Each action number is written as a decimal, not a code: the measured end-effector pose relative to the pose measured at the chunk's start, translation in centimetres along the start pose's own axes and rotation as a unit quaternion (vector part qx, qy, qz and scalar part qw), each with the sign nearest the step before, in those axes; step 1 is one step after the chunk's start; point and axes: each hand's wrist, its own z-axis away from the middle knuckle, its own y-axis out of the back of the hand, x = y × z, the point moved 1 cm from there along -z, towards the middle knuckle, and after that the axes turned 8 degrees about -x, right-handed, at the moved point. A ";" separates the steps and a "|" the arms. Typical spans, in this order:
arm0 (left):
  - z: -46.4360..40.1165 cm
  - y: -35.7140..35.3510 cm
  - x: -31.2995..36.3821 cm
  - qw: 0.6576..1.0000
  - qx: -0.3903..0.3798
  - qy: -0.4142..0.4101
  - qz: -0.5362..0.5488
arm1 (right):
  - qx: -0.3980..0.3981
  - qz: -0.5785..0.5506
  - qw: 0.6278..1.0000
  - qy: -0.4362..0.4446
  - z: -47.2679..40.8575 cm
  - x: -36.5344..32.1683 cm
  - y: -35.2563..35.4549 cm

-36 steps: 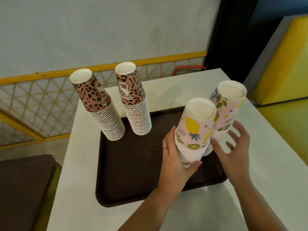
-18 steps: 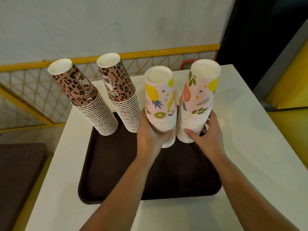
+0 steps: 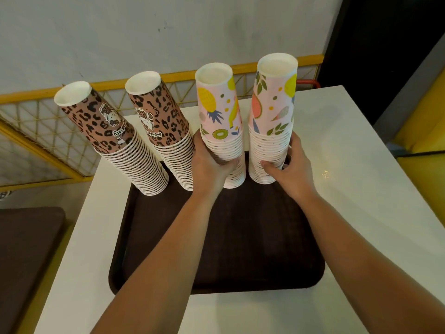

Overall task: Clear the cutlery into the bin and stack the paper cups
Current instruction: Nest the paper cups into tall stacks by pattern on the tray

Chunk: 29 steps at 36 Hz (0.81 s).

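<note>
Several upside-down stacks of paper cups stand in a row along the far edge of a dark brown tray (image 3: 240, 249). Two are leopard-print: the left leopard stack (image 3: 113, 138) and the second leopard stack (image 3: 163, 131). Two are pink with fruit prints. My left hand (image 3: 212, 165) grips the lower part of the left fruit stack (image 3: 221, 121). My right hand (image 3: 289, 169) grips the base of the right fruit stack (image 3: 272, 116). No cutlery or bin is in view.
The tray lies on a white table (image 3: 361, 177) against a pale wall with a yellow lattice rail (image 3: 36, 131). A dark cushioned seat (image 3: 24, 249) is at the lower left. Yellow seating (image 3: 423, 131) stands to the right.
Both fruit stacks have moved from the tray's near right side to its far edge, in line with the leopard stacks. My hands moved with them and the view came closer.
</note>
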 end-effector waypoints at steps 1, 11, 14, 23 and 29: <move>-0.1 0.0 0.0 1.000 0.003 -0.001 -0.002 | -0.002 0.000 1.000 0.001 -0.1 0.0 0.0; 0.0 -0.5 -0.1 0.999 0.028 -0.014 -0.009 | -0.002 0.010 1.000 0.006 -0.2 0.5 -0.3; 0.3 -0.8 -0.5 1.000 0.025 -0.006 -0.010 | 0.004 0.037 0.999 -0.015 0.1 1.3 -0.8; 1.1 -2.2 -2.5 0.998 0.032 0.056 -0.006 | -0.002 0.077 0.996 -0.039 0.4 2.5 -1.4; 1.1 -2.7 -2.6 0.998 0.043 0.055 0.004 | -0.005 0.067 0.997 -0.041 0.4 2.7 -1.1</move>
